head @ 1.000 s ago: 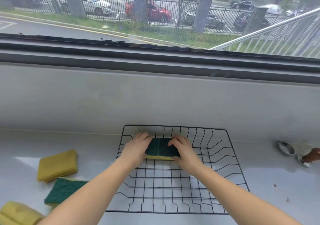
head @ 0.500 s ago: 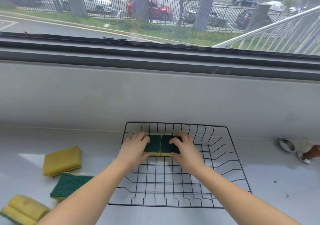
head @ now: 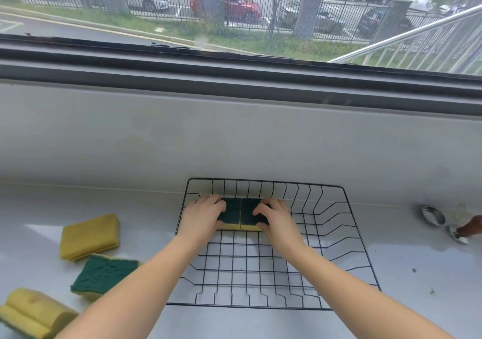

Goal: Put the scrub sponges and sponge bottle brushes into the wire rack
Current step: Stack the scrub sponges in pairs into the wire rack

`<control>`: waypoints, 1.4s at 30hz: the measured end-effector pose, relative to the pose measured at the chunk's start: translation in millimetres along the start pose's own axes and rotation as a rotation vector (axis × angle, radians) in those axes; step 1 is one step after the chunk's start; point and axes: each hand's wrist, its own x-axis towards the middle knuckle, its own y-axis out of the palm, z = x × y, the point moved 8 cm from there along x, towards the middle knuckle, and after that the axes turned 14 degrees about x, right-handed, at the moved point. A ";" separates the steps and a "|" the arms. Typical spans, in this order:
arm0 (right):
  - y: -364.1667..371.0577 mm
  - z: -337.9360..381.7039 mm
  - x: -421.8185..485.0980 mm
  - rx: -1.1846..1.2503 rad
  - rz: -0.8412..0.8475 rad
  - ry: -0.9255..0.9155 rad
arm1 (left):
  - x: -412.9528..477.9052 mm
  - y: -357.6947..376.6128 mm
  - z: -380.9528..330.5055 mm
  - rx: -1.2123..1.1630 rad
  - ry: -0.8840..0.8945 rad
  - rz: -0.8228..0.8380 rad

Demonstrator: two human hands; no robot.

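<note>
A black wire rack [head: 336,237] lies on the grey counter. Two scrub sponges, green side up with yellow undersides, lie side by side at the rack's far left: the left scrub sponge [head: 230,213] and the right scrub sponge [head: 247,212]. My left hand [head: 202,214] rests on the left one and my right hand [head: 273,217] on the right one, fingers curled over their tops. Left of the rack lie a yellow sponge [head: 90,235], a green-topped sponge [head: 104,274] and a yellow sponge bottle brush head [head: 34,311] at the bottom left corner.
A grey wall rises just behind the rack up to a window sill. At the far right lie shiny metal pieces [head: 433,216] and a brown wooden handle [head: 472,226]. Bare counter [head: 417,286] stretches right of the rack.
Both hands have pushed the two sponges toward the rack's far edge. The view has tilted slightly, shifting the loose sponges right and up in the frame.
</note>
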 end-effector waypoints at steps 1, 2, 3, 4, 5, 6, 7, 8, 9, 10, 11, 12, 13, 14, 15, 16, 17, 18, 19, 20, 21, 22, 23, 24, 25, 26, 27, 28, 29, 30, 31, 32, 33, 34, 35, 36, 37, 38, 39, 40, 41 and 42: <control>0.1 0.2 0.5 0.003 0.006 0.005 | 0.0 0.7 0.1 0.001 -0.006 0.006; -0.4 1.0 1.2 0.006 0.016 0.011 | -0.2 0.5 0.2 0.005 -0.013 0.011; -1.0 2.2 2.0 0.003 0.029 0.020 | -0.6 -0.1 0.2 0.010 -0.021 0.018; -1.4 3.8 2.8 -0.007 0.047 0.031 | -1.3 -1.0 -0.3 0.018 -0.027 0.028; -1.4 5.9 3.3 -0.024 0.071 0.046 | -2.9 -2.4 -1.8 0.033 -0.030 0.043; -1.3 8.6 3.2 -0.047 0.096 0.062 | -5.8 -4.1 -3.9 0.051 -0.027 0.061; -1.6 11.9 2.4 -0.067 0.118 0.079 | -9.5 -6.2 -6.2 0.062 -0.025 0.080; -2.8 16.0 0.7 -0.078 0.130 0.092 | -14.6 -9.1 -7.8 0.053 -0.031 0.096; -4.7 21.5 -1.8 -0.076 0.129 0.094 | -21.4 -13.3 -8.0 0.027 -0.046 0.105; -6.9 29.3 -5.1 -0.066 0.118 0.078 | -30.0 -19.1 -6.7 -0.007 -0.067 0.101; -8.9 38.9 -8.9 -0.049 0.103 0.048 | -40.4 -26.3 -4.3 -0.035 -0.083 0.086; -10.2 50.4 -13.3 -0.029 0.092 0.008 | -52.4 -34.5 -1.0 -0.051 -0.091 0.065; -10.6 62.8 -18.4 -0.009 0.089 -0.032 | -66.6 -42.4 2.5 -0.058 -0.094 0.042; -10.4 75.9 -24.5 0.008 0.092 -0.069 | -82.8 -49.7 6.9 -0.060 -0.097 0.018; -9.2 89.1 -31.4 0.022 0.100 -0.099 | -100.9 -56.4 12.2 -0.063 -0.108 -0.007; -7.0 102.9 -39.2 0.031 0.113 -0.132 | -120.5 -62.7 18.9 -0.070 -0.127 -0.035; -3.6 116.5 -47.4 0.039 0.133 -0.166 | -140.4 -68.1 26.3 -0.083 -0.156 -0.059; 1.0 129.1 -56.6 0.045 0.160 -0.200 | -160.6 -72.1 33.8 -0.094 -0.190 -0.072; 6.7 141.0 -66.1 0.044 0.191 -0.232 | -180.6 -74.9 41.4 -0.100 -0.228 -0.073; 12.5 151.9 -76.1 0.038 0.224 -0.265 | -200.1 -76.6 48.7 -0.104 -0.270 -0.069; 18.4 160.9 -85.4 0.031 0.253 -0.294 | -218.6 -77.5 56.1 -0.107 -0.314 -0.060; 24.8 169.0 -93.9 0.028 0.281 -0.318 | -236.7 -78.6 63.7 -0.110 -0.359 -0.051; 31.5 176.1 -101.6 0.030 0.310 -0.334 | -255.3 -79.7 71.2 -0.118 -0.405 -0.046; 38.6 182.5 -108.9 0.033 0.338 -0.346 | -273.6 -80.8 78.1 -0.128 -0.447 -0.046; 46.0 188.4 -115.2 0.035 0.362 -0.357 | -291.1 -81.5 83.7 -0.134 -0.480 -0.046; 52.9 194.2 -120.3 0.035 0.381 -0.369 | -307.3 -81.3 88.1 -0.133 -0.507 -0.044; 59.9 200.2 -124.9 0.033 0.400 -0.382 | -322.4 -79.7 92.1 -0.129 -0.533 -0.037; 66.9 206.8 -129.8 0.031 0.416 -0.396 | -337.1 -77.1 95.8 -0.125 -0.561 -0.024; 74.2 213.2 -134.3 0.025 0.429 -0.412 | -351.1 -73.7 99.3 -0.125 -0.592 -0.007; 81.6 218.6 -138.7 0.016 0.441 -0.424 | -363.9 -69.3 102.5 -0.124 -0.616 0.011; 88.9 222.7 -142.8 0.009 0.456 -0.426 | -374.9 -64.5 105.3 -0.124 -0.631 0.026; 96.3 225.9 -147.1 0.007 0.475 -0.420 | -383.4 -59.9 107.4 -0.125 -0.635 0.036; 103.8 228.0 -150.4 0.007 0.496 -0.412 | -388.2 -56.9 110.0 -0.130 -0.631 0.039; 109.8 228.6 -153.7 0.005 0.516 -0.404 | -391.1 -54.3 111.6 -0.138 -0.628 0.044; 115.2 230.8 -153.9 0.000 0.520 -0.386 | -391.0 -51.7 117.2 -0.145 -0.620 0.044; 119.0 231.9 -152.2 0.003 0.520 -0.357 | -388.4 -50.7 123.6 -0.147 -0.613 0.039; 121.0 228.9 -151.0 0.020 0.526 -0.311 | -384.5 -50.4 127.1 -0.147 -0.616 0.038; 123.9 226.8 -147.8 0.042 0.525 -0.250 | -379.1 -49.9 133.6 -0.156 -0.613 0.037; 128.5 225.3 -143.1 0.066 0.526 -0.179 | -373.4 -48.0 141.3 -0.169 -0.601 0.030; 134.1 223.7 -138.4 0.092 0.535 -0.106 | -367.9 -46.1 148.4 -0.180 -0.588 0.028; 139.7 222.9 -134.4 0.127 0.545 -0.030 | -361.8 -44.1 155.7 -0.189 -0.572 0.026; 145.6 222.5 -131.1 0.172 0.556 0.049 | -354.9 -41.7 163.0 -0.186 -0.546 0.027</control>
